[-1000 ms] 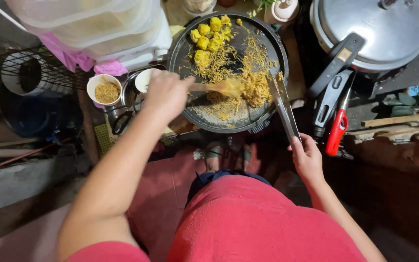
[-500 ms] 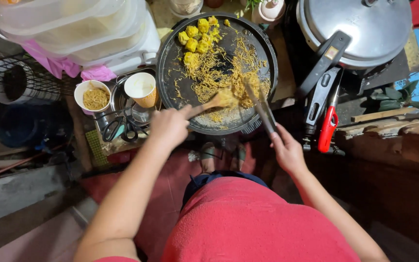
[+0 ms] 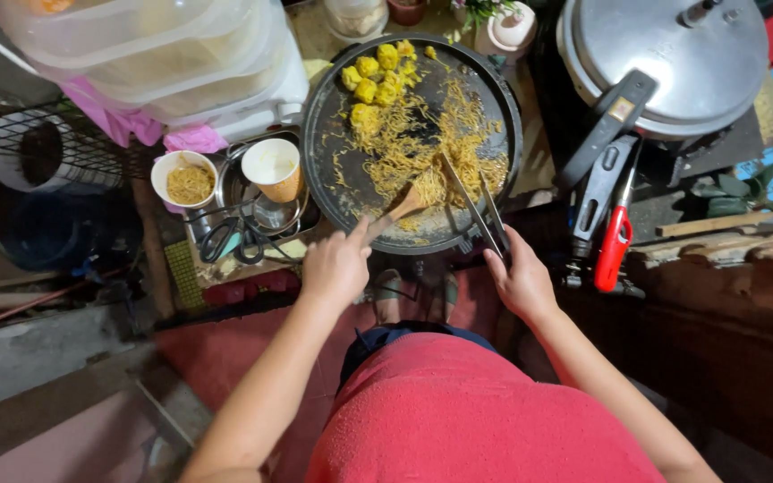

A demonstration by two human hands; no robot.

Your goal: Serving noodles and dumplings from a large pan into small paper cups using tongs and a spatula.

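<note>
A round black griddle pan (image 3: pixel 333 134) holds yellow noodles (image 3: pixel 431 143) and several yellow dumplings (image 3: pixel 373 76) at its far side. My left hand (image 3: pixel 337 264) grips a wooden spatula (image 3: pixel 402 208) whose blade lies in the noodles at the pan's near edge. My right hand (image 3: pixel 519 277) holds metal tongs (image 3: pixel 476 201) that reach into the noodles from the near right rim. I am wearing red.
Left of the pan stand a small white bowl (image 3: pixel 187 177) of noodles, a paper cup (image 3: pixel 273 167), scissors (image 3: pixel 225 240) and stacked plastic containers (image 3: pixel 163 54). To the right are a pressure cooker (image 3: pixel 673 54) with a black handle and a red lighter (image 3: pixel 615 237).
Both hands have drawn back toward me. The spatula slid from the pan's middle to its near edge, and the tongs now point into the noodles.
</note>
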